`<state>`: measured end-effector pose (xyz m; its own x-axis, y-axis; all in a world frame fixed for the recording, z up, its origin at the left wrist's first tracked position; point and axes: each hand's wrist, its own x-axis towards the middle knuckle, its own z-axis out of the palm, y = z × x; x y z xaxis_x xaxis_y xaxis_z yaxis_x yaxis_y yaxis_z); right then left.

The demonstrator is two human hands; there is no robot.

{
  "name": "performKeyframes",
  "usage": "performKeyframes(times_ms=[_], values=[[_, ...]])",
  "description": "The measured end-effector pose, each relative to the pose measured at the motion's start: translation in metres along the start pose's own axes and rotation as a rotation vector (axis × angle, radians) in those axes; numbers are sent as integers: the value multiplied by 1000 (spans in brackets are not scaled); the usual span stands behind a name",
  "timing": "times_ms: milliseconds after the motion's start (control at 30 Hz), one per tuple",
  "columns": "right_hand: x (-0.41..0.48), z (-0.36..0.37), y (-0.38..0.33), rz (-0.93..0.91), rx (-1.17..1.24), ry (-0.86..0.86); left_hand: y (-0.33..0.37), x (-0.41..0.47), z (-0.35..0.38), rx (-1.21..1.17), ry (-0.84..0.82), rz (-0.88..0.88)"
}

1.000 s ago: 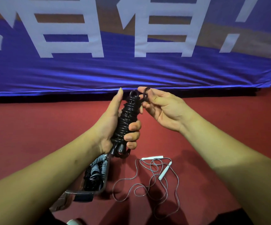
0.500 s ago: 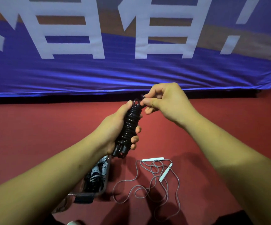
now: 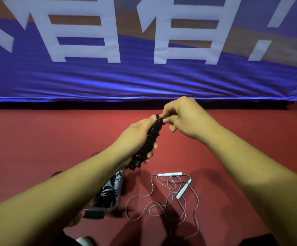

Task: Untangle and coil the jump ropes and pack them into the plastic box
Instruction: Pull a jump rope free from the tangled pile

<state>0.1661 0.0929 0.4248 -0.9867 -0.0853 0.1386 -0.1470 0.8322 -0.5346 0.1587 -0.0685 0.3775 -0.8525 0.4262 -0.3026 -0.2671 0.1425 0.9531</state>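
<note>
The left hand, right hand and both forearms are bare to the view's edge.

Sports hall, red floor, blue banner

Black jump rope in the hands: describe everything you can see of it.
The black jump rope is a glossy, plastic-looking cord wound in tight turns into a tilted, stick-like bundle, held above the red floor. The left hand grips its middle; the right hand pinches its upper end. Its lower end pokes out below the fist.
</note>
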Motion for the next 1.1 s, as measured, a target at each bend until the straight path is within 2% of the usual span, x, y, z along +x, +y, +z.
performKeyframes(times_ms=[133,300,433,533,633,833,1000,1100], values=[[-3,6,0,-38,-108,-44,-6,2,-3,303,63,154],[3,16,7,-61,-104,28,-5,7,-6,322,44,148],[-1,8,10,-30,50,-44,-4,9,-7,331,-22,91],[-3,8,10,-50,19,-108,-5,10,-7,327,-50,63],[-2,9,9,-45,3,-100,-3,10,-11,261,-94,22],[-3,21,5,-46,-10,24,0,10,-17,99,-154,-26],[-1,41,2,-99,41,313,3,11,-16,-156,-206,-108],[2,45,4,-90,192,401,6,10,-16,-294,-251,-137]])
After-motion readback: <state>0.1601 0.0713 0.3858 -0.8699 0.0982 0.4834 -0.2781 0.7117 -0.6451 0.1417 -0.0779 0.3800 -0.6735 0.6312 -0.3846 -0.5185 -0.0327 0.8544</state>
